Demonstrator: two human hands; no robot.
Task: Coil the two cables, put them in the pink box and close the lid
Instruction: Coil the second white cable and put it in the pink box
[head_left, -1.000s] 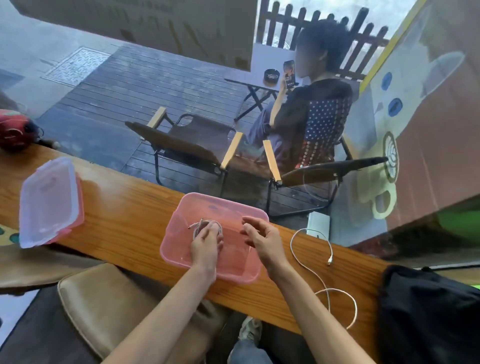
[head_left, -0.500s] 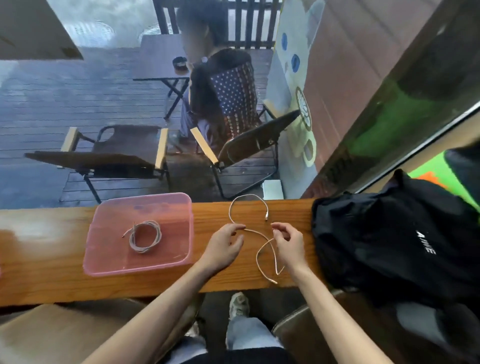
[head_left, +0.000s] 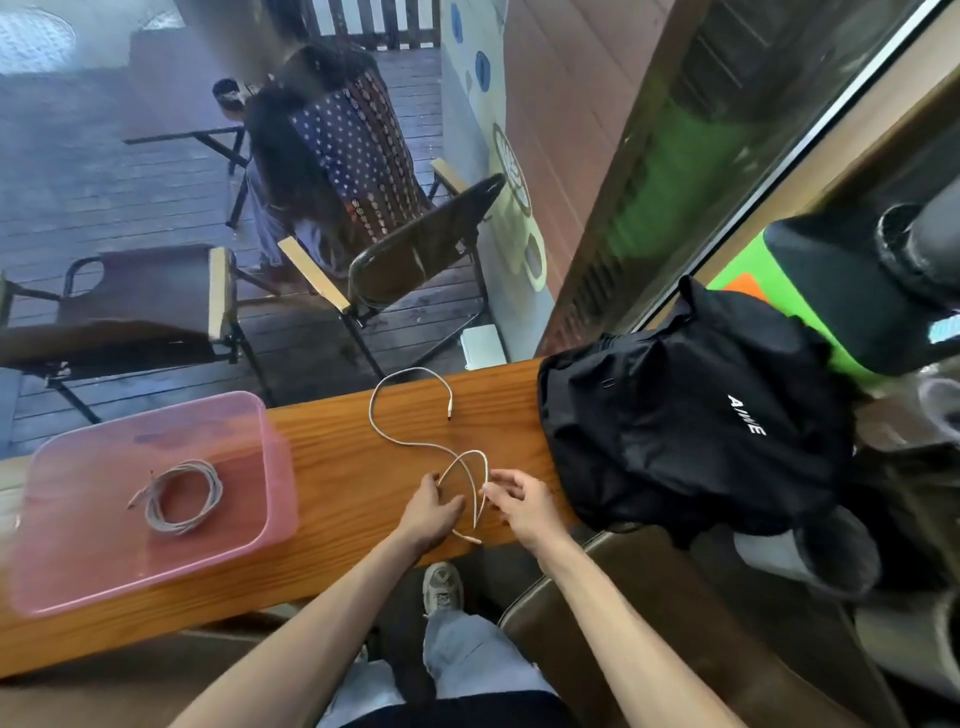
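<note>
Pinching a loose white cable (head_left: 410, 441) on the wooden counter (head_left: 332, 467), the left hand (head_left: 431, 512) and right hand (head_left: 519, 501) each grip its near loop. Far left, a coiled cable (head_left: 179, 496) lies inside the open pink box (head_left: 275, 499). A black backpack (head_left: 685, 415) sits right.

Both bare forearms reached forward from the lower edge of the view, converging toward each other. The left hand (head_left: 427, 506) lay palm down, fingers curled, its thumb and forefinger pinching the cable (head_left: 415, 441). The right hand (head_left: 519, 501) sat just beside it, palm down, fingertips bent inward and pinching the same cable. The two hands were close but not touching.
</note>
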